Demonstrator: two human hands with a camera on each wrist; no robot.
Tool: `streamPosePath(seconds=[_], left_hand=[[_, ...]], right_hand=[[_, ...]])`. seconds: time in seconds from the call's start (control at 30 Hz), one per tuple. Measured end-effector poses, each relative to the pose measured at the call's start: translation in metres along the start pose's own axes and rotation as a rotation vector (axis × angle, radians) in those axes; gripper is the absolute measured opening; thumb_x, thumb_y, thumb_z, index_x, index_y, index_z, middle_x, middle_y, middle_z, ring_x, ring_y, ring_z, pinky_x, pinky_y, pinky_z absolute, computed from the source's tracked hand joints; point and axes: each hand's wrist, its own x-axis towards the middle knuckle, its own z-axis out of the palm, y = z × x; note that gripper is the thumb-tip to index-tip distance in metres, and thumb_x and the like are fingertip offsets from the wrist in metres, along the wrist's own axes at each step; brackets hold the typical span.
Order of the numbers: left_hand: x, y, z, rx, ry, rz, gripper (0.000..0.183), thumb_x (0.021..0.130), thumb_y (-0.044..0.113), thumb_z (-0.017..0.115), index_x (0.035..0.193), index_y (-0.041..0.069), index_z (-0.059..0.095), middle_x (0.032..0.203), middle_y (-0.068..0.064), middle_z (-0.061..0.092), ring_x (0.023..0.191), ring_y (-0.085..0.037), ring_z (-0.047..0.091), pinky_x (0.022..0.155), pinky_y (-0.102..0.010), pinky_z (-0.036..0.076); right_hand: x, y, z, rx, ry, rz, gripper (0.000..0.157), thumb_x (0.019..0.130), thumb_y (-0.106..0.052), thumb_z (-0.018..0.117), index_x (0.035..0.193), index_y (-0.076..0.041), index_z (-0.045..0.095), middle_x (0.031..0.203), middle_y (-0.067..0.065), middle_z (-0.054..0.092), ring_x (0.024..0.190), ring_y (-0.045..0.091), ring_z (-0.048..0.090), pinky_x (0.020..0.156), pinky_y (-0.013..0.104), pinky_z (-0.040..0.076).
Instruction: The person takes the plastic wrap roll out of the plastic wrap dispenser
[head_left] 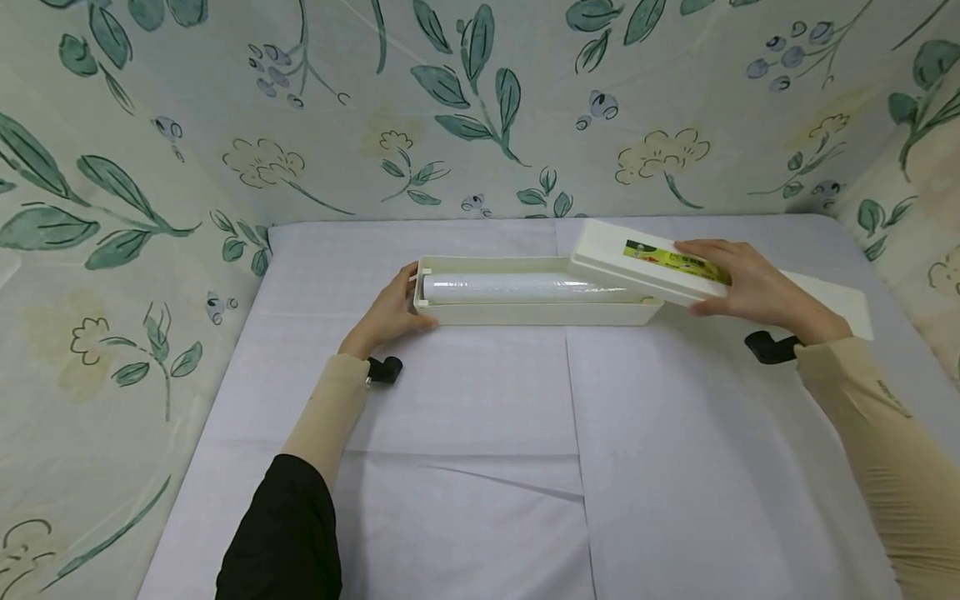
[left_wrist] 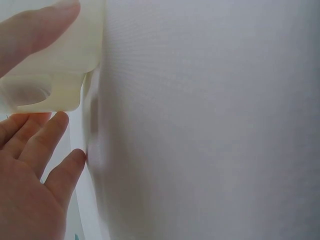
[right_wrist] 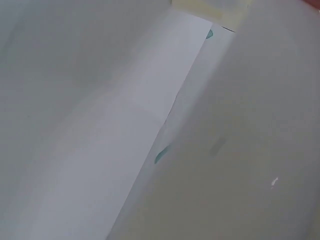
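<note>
A long white box (head_left: 540, 314) lies on the table with a shiny roll of plastic wrap (head_left: 517, 288) inside. My left hand (head_left: 392, 308) grips the box's left end. In the left wrist view, the thumb lies along one face of the box (left_wrist: 60, 55) and the fingers touch its end. My right hand (head_left: 757, 283) holds the long white lid (head_left: 600, 250) from above, fingers over its yellow-green label. Slanted, the lid overlaps the box's right end in the head view. The right wrist view has the lid's pale surface (right_wrist: 250, 150) close up; the hand is mostly out of frame.
A white cloth (head_left: 465, 500) with fold creases covers the table. Behind and at both sides hangs a leaf-and-flower patterned sheet (head_left: 337, 108). Each wrist carries a small black camera mount.
</note>
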Motion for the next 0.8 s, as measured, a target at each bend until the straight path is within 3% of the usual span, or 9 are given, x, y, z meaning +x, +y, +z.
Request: streamPosePath(seconds=[0.8], left_hand=[[0.0017,-0.0012,-0.0013,0.006,-0.003,0.007,0.106,0.072,0.005,0.083,0.152,0.006,0.014,0.154,-0.013,0.024,0.140,-0.029,0.026,0.113,-0.042,0.021]], right_hand=[[-0.0079,0.0065,-0.0015,-0.003,0.008,0.037,0.094,0.071,-0.013,0.082,0.150,-0.009,0.032,0.148,0.027,0.029,0.124,0.051,0.027,0.091,0.070,0.025]])
